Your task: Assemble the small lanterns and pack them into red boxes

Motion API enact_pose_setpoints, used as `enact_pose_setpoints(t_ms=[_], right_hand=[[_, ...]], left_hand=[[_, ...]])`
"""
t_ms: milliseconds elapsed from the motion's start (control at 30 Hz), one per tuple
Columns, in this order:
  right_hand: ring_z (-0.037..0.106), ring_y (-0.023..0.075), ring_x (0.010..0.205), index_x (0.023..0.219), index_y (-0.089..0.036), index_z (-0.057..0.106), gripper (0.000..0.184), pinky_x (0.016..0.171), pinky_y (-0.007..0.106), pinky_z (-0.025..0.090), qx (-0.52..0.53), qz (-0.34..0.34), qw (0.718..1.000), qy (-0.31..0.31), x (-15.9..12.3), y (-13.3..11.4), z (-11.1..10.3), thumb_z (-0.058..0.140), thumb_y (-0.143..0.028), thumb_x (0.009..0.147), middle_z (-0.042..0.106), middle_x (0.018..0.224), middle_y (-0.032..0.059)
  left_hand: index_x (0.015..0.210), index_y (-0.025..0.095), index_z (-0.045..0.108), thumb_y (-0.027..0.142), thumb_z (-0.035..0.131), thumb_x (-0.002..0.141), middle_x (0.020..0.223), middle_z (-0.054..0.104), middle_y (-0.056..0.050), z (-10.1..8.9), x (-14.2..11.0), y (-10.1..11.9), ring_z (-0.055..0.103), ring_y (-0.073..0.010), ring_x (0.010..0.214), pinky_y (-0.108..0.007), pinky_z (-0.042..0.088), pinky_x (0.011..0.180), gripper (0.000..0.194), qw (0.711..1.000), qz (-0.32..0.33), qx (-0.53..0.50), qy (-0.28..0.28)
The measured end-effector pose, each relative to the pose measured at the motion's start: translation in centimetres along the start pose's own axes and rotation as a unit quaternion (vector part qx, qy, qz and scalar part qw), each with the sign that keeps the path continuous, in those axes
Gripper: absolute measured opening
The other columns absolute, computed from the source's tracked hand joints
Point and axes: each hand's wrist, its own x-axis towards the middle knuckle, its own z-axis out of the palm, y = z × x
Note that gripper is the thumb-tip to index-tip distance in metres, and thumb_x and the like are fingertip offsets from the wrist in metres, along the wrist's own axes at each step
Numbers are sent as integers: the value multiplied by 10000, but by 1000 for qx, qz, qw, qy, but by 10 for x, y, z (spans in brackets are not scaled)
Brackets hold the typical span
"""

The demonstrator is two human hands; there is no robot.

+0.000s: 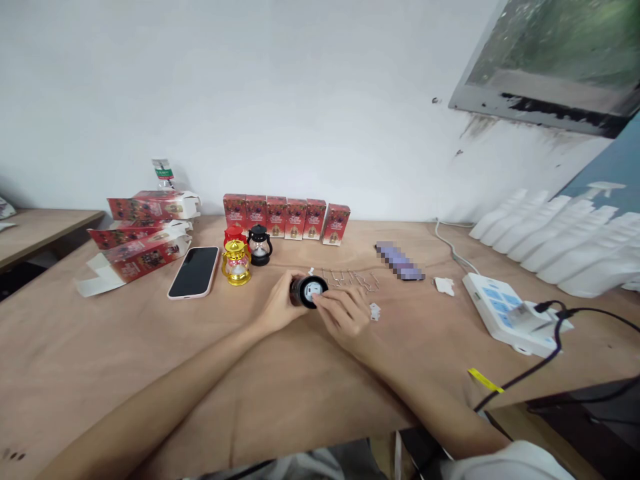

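My left hand (pixel 281 301) is wrapped around a small black lantern (pixel 299 292), tipped so that its round base faces me. Inside the black rim of the base shows a white inner part. The fingers of my right hand (pixel 349 312) are pinched together at that white part; whatever may be between the fingertips is too small to make out. Behind and to the left stand a gold lantern (pixel 237 264), a second black lantern (pixel 259 245) and a red lantern (pixel 233 234), partly hidden by the gold one. Thin wire-like pieces (pixel 353 279) lie just beyond my right hand.
Several red printed boxes (pixel 287 219) stand along the wall. Opened boxes (pixel 145 257) lie at left beside a phone (pixel 194 273). A pixelated purple item (pixel 400 261), small white pieces (pixel 375 311), a power strip (pixel 493 310) with cables and white spray bottles (pixel 555 233) are right.
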Motion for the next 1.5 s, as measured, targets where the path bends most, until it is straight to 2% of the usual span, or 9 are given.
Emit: enact_pose_setpoints(t_ms=[200,433,667,1067,1167,1300,1367,1433,1500], right_hand=[[598,184,791,984,-244,627,223,686,324,437,-5,-8,1000,-7,-2,1,-2,600,-112,807,694,829,39],[565,265,1004,1076,-268,601,284,833,434,428,11,18,999,-39,-14,4,4,627,-311,796,615,1128,106],[587,238,1004,1053,-231,507,272,794,396,511,54,69,996,-28,-11,5,4,618,-266,806,569,1105,132],[588,215,962,1018,-242,522,267,786,370,533,123,95,987,-31,-17,8,8,650,-242,783,545,1057,100],[579,221,991,1050,-236,500,292,807,376,527,121,84,988,-40,-15,9,6,643,-243,795,532,1071,107],[559,241,1021,1159,-210,438,401,829,425,502,80,73,994,25,-16,20,6,622,-264,806,523,1092,120],[577,219,920,1140,-199,449,325,775,402,500,33,95,993,63,-18,29,10,566,-207,837,565,992,92],[574,199,800,1025,-190,515,176,712,362,486,-9,114,993,25,-23,40,14,504,-143,855,601,864,63],[567,202,759,887,-184,569,116,693,346,468,-33,107,990,-84,-28,49,18,477,-121,854,628,796,62]], left_hand=[[1048,197,469,270,724,650,1075,586,-82,-2,-1,4,582,-243,985,-368,468,839,478,1000,20,11,-4],[1042,191,490,286,674,689,1044,587,-65,-5,1,7,554,-225,967,-350,443,849,409,995,63,69,28],[1067,208,536,182,672,685,1043,592,-62,-5,0,9,494,-245,998,-372,404,869,406,977,121,167,58],[1105,220,564,157,690,694,1058,586,-62,0,-2,4,492,-245,985,-351,409,826,434,966,93,225,90],[1099,204,554,157,705,681,1050,592,-67,-1,-2,6,494,-248,992,-356,413,833,446,964,112,225,89],[1085,188,530,223,704,698,1030,599,-68,-3,-1,9,522,-230,975,-352,433,842,426,965,144,183,125],[1083,182,518,270,709,697,1022,607,-64,-3,0,8,551,-216,952,-332,454,818,439,969,138,140,148],[1043,172,522,313,722,682,977,622,-55,-3,2,6,583,-200,902,-306,471,776,437,975,105,95,169],[977,161,535,367,731,659,932,630,-51,-2,5,3,600,-196,861,-292,479,739,427,975,52,56,207]])
